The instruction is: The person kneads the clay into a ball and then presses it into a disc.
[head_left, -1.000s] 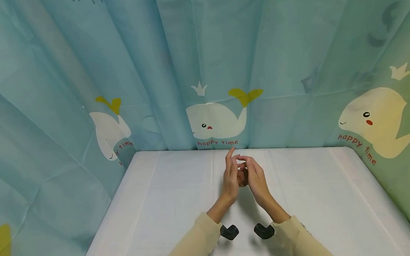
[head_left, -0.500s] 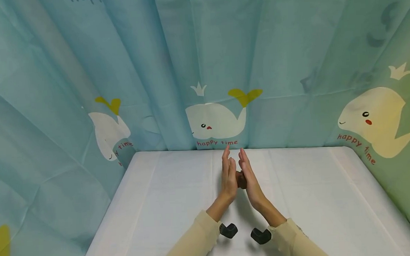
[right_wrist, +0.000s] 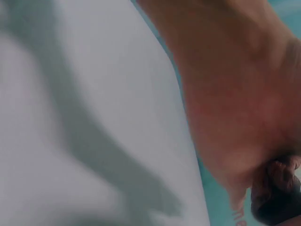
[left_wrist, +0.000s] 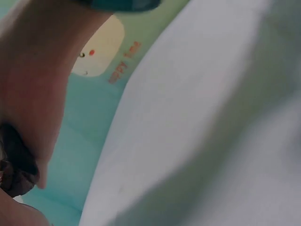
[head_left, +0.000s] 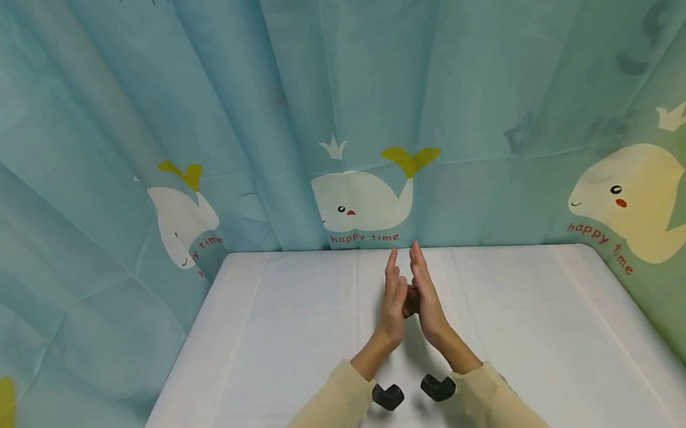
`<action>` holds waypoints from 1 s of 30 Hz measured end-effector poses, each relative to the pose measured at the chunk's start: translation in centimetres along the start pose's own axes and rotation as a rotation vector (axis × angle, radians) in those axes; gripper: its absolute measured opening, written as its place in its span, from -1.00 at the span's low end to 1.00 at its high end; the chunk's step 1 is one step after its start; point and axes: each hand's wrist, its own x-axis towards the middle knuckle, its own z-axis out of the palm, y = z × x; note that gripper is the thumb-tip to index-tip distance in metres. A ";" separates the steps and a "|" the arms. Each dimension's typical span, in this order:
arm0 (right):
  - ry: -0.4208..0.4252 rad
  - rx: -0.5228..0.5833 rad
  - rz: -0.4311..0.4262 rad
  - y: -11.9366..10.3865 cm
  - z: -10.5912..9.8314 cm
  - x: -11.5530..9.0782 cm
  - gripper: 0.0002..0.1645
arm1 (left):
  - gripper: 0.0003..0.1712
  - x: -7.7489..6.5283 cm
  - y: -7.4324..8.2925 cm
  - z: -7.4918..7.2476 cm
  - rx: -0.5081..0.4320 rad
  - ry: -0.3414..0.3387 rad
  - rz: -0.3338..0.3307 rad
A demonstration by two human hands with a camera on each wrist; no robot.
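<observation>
A small dark brown lump (head_left: 411, 301) with a wrinkled surface is held between my two palms, above the white table. My left hand (head_left: 391, 311) presses it from the left with straight fingers pointing away from me. From the other side my right hand (head_left: 430, 306) presses too, its fingers also straight. Both wrist views catch only part of the lump: at the lower left edge of the left wrist view, the brown lump (left_wrist: 19, 181) shows creases, and at the lower right of the right wrist view the same lump (right_wrist: 275, 195) looks partly shadowed. Its exact kind cannot be told.
The white table (head_left: 301, 300) extends around the hands, its far edge against a blue-green curtain (head_left: 488, 103) printed with whales. Black curved pieces (head_left: 389, 397) stick out at the cuffs of the cream sleeves (head_left: 335, 402).
The fingers, bent toward each other a second ago, have straightened. Since half a second ago both hands have shifted slightly right, the left sliding a little back and the right a little forward.
</observation>
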 end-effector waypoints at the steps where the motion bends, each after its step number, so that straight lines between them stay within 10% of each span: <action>1: 0.001 -0.008 0.006 -0.1 -0.1 0.0 -0.28 | -0.26 -0.1 0.0 0.1 -0.001 -0.001 0.001; 13: -0.008 0.068 0.028 0.7 0.1 -0.3 -0.29 | -0.27 0.4 2.0 0.8 0.054 0.017 0.124; 20: -0.006 0.122 -0.057 -0.2 1.4 -1.0 -0.28 | -0.31 1.3 1.6 -0.2 -0.050 0.122 0.045; 30: 0.022 0.065 -0.054 -1.6 1.5 -0.9 -0.30 | -0.29 1.0 1.8 -0.1 -0.045 0.077 0.053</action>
